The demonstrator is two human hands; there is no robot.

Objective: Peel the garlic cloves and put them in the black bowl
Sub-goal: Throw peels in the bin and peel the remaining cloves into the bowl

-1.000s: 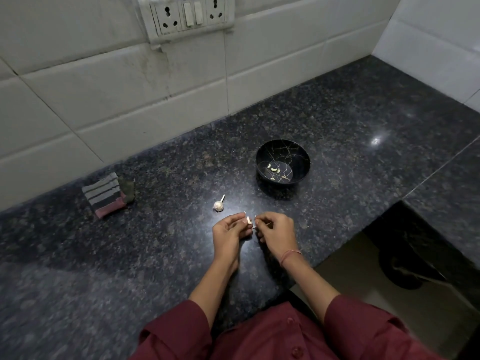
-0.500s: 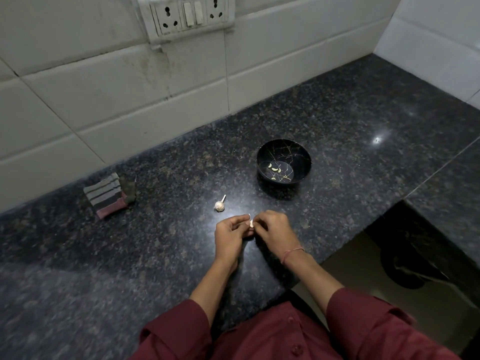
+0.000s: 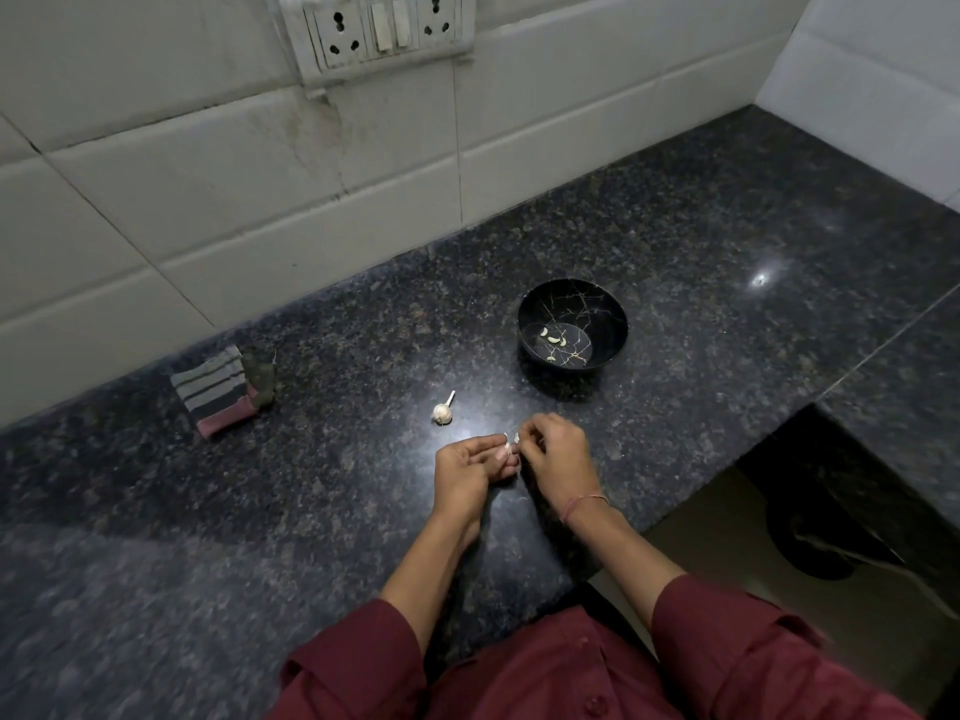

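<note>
Since a second ago my two hands have drawn together: the gap between them has closed and the fingertips now meet over the clove. Nearest me, the left hand (image 3: 467, 472) has its fingers curled in and pinches the garlic clove (image 3: 511, 445) at their tips. The right hand (image 3: 558, 459), fingers bent, nips the same clove from the other side (a thin bracelet (image 3: 584, 504) sits on that wrist). Both are just above the granite counter (image 3: 311, 511).

I judge the peeling step to be mid-way: a pale wisp at the clove looks like skin lifting, though it is too small to be sure. The next move calls for a fine pull with the right fingertips while the left keeps the clove steady, then a carry forward and right to the bowl.

Just beyond the left hand lies the rest of the garlic head (image 3: 442, 412), stalk pointing away. Further left is a folded striped cloth (image 3: 218, 389). The black bowl (image 3: 525, 324) stands well apart from the hands, with a few peeled cloves (image 3: 555, 339) inside. On the far wall is a socket panel (image 3: 384, 31).

I can read no brand, label or writing anywhere; the bowl's gold lines are only pattern.
</note>
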